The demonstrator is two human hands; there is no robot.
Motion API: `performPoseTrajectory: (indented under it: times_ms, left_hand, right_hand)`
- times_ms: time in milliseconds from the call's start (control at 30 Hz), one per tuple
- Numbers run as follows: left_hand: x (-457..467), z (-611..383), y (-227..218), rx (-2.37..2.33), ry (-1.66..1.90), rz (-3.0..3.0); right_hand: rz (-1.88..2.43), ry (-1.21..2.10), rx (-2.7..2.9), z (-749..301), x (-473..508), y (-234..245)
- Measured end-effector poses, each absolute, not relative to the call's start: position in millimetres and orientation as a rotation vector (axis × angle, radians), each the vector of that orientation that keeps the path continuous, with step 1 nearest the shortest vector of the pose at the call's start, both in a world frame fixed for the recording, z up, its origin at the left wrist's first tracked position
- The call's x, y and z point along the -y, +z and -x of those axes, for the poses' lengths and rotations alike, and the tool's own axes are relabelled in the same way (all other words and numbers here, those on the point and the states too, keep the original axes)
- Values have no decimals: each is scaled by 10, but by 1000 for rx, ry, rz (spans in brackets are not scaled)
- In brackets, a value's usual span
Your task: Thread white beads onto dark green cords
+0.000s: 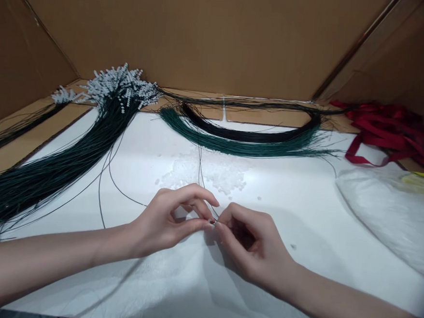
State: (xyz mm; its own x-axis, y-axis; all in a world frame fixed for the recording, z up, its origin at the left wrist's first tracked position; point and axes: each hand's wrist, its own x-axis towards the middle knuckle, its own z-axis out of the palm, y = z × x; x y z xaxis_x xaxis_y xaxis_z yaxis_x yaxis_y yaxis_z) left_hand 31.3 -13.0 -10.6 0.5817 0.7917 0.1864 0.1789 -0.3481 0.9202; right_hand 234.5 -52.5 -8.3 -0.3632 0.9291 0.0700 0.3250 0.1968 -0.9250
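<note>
My left hand [173, 219] and my right hand [251, 241] meet fingertip to fingertip low in the middle of the white table [302, 218]. Both are pinched together on the end of a thin dark cord [200, 177] that runs away from them toward the far side. Something tiny sits at the pinch; I cannot make it out. Just beyond the hands lies a scatter of small clear beads [218, 174].
A thick bundle of dark green cords with white bead ends [118, 92] fans across the left. A curved bundle of green and black cords [249, 140] lies at the back. Red ribbons [395, 133] are piled at back right, a clear plastic bag [393, 215] at right. Cardboard walls [206, 32] surround the table.
</note>
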Motion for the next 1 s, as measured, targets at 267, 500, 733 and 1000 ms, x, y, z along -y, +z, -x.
performPoseTrajectory:
  times_ms: [267,500,733,1000]
  left_hand:
    - [141,-323,-106,-779,812,-1889]
    - [130,-333,-122,-785,788,-1863]
    - [149,-309,-128,-747,803,-1915]
    - [146,-325,-81,-730,849,-1914]
  right_hand:
    - [1138,1081,1895,-2345,534,-87]
    - [1134,1060,1915,-2344,525,-89]
    - [1113,1058,1921,-2330,528,-101]
    - [1196,1130,1830,-2333,540,-102]
